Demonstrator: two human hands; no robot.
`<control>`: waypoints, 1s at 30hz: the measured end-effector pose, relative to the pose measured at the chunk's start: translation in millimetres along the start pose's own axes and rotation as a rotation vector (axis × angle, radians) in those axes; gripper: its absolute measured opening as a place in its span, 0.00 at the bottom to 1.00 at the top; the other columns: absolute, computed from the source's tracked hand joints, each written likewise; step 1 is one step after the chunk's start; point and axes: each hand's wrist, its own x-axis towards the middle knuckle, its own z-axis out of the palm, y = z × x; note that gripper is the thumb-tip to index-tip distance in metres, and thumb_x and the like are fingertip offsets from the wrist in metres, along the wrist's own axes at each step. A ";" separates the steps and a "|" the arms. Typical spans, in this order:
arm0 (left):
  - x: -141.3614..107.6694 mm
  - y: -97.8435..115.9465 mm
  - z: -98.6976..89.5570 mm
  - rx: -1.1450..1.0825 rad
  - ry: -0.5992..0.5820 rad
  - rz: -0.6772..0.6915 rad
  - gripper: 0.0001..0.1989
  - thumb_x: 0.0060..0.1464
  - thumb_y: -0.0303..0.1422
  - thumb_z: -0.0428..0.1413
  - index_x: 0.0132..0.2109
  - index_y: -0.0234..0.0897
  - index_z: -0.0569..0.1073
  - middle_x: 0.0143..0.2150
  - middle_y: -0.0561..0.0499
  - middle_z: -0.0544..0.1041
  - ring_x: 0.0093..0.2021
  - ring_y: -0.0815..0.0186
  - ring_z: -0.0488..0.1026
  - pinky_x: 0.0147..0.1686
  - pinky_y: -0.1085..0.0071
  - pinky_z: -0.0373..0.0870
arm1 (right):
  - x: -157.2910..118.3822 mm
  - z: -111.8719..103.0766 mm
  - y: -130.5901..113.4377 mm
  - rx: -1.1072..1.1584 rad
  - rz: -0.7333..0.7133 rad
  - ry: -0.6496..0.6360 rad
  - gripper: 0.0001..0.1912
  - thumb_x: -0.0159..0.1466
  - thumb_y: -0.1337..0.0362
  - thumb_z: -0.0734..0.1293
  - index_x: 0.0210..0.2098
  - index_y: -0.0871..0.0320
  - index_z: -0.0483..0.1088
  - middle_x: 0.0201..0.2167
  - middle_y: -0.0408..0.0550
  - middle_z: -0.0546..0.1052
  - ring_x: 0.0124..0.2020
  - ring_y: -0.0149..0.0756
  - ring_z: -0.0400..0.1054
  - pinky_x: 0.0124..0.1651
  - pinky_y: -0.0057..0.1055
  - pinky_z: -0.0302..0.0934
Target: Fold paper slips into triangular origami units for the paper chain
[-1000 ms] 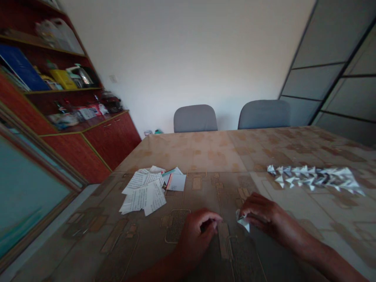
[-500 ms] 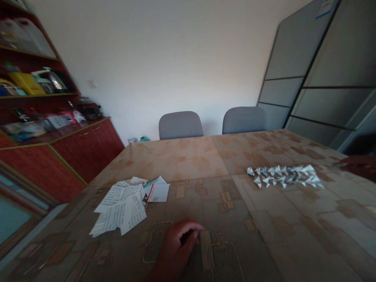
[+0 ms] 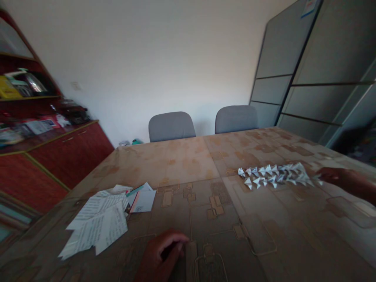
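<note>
- Paper piece [image 3: 319, 181], one, pale, small and blurred; lies at the far right of the table, under the right hand's fingertips, just beside the near end of the folded row; outline too soft to read
- Handling, my judgement: next to no weight, crisp along the creases, soft at the flaps, not slippery, easily crushed or knocked askew; best taken between thumb and forefinger across a thick folded part, never by a thin tip
- Right hand [image 3: 335, 175], one, reaching in from the right edge, fingers drawn together and pointing down toward the paper; whether they pinch it or only touch it, I cannot tell from here
- Folded row [image 3: 268, 169], pointed paper shapes, white and grey, close-set, tips showing along both long sides; likely to shift if brushed
- Left hand [image 3: 155, 252], one, at the front of the table, loosely curled, thumb near forefinger, nothing visible in it; whether the tips meet, I cannot tell
- Loose papers [image 3: 96, 225], printed, overlapping in a flat heap to the left; likely limp, best lifted by a free edge
- White card [image 3: 143, 201], one, coloured band along one side, at the heap's right
- Table [image 3: 188, 156], patterned brown cover
- Chairs [image 3: 172, 127], two, grey-backed, beyond the table
</note>
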 end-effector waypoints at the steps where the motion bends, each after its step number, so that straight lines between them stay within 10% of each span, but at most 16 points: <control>1: -0.1 -0.2 -0.1 -0.009 0.001 0.000 0.11 0.56 0.37 0.52 0.35 0.42 0.79 0.27 0.53 0.77 0.30 0.66 0.75 0.32 0.77 0.69 | 3.7 -4.5 0.0 0.031 0.002 -0.084 0.20 0.69 0.62 0.60 0.28 0.60 0.79 0.24 0.58 0.80 0.24 0.37 0.74 0.30 0.32 0.61; 8: -0.5 -1.0 0.0 -0.021 0.012 0.009 0.11 0.56 0.37 0.52 0.34 0.42 0.79 0.26 0.53 0.77 0.28 0.66 0.75 0.31 0.77 0.69 | 18.0 -19.9 3.0 0.117 0.047 -0.323 0.11 0.61 0.67 0.64 0.27 0.56 0.79 0.25 0.56 0.81 0.26 0.44 0.76 0.31 0.33 0.62; 30: -0.1 1.5 -1.3 -0.001 -0.017 0.017 0.11 0.57 0.35 0.52 0.34 0.43 0.79 0.27 0.53 0.77 0.29 0.66 0.75 0.31 0.77 0.68 | 15.2 -32.1 -19.0 0.152 0.088 -0.287 0.11 0.62 0.71 0.65 0.31 0.57 0.80 0.26 0.53 0.82 0.27 0.38 0.75 0.31 0.30 0.60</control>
